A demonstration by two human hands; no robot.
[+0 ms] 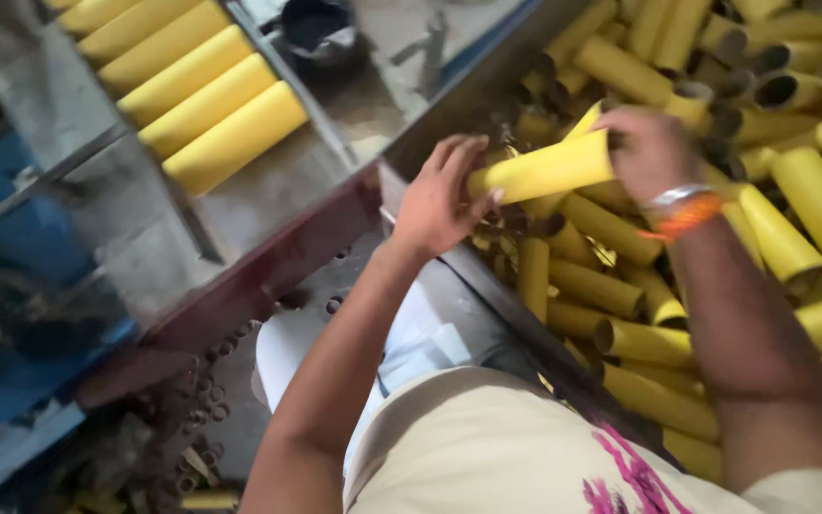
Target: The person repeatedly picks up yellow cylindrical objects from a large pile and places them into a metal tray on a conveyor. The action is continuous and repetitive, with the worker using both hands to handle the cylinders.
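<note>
Both of my hands hold one yellow cardboard tube (544, 169) level above a bin heaped with similar tubes (620, 286). My left hand (444, 195) cups its left end with fingers wrapped round the rim. My right hand (649, 148), with a silver bangle and orange thread at the wrist, grips its right end. Part of the tube's right end is hidden under my right hand.
A row of several bright yellow tubes (197, 90) lies side by side on a sloping metal tray at upper left. A dark metal frame edge (268, 271) runs diagonally between tray and bin. A dark round container (321, 33) stands at the top. Small rings litter the floor (202, 390).
</note>
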